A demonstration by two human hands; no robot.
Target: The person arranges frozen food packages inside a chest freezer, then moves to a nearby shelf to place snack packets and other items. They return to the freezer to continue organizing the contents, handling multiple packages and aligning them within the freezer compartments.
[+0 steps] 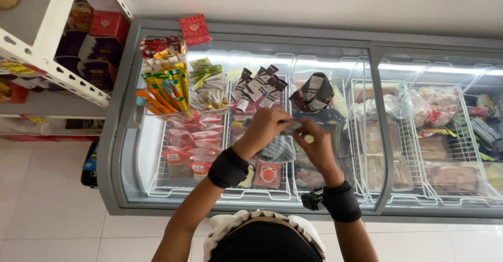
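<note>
My left hand [264, 128] and my right hand [313, 142] meet over the middle of a grey chest freezer [118, 152] with a glass lid. Both pinch a small dark flat packet [291, 126] between them, held just above the glass. Each wrist wears a black band. Under the hands, white wire baskets [157, 186] hold red packets [191, 141] and dark bags [313, 92]. A row of black-and-white sachets [259, 86] stands behind the hands.
Orange, yellow and green stick packets [165, 86] fill the freezer's back left. Bagged frozen food [435, 105] lies in the right-hand baskets. A white metal shelf [47, 58] with red and purple boxes stands at the left, over white floor tiles [47, 209].
</note>
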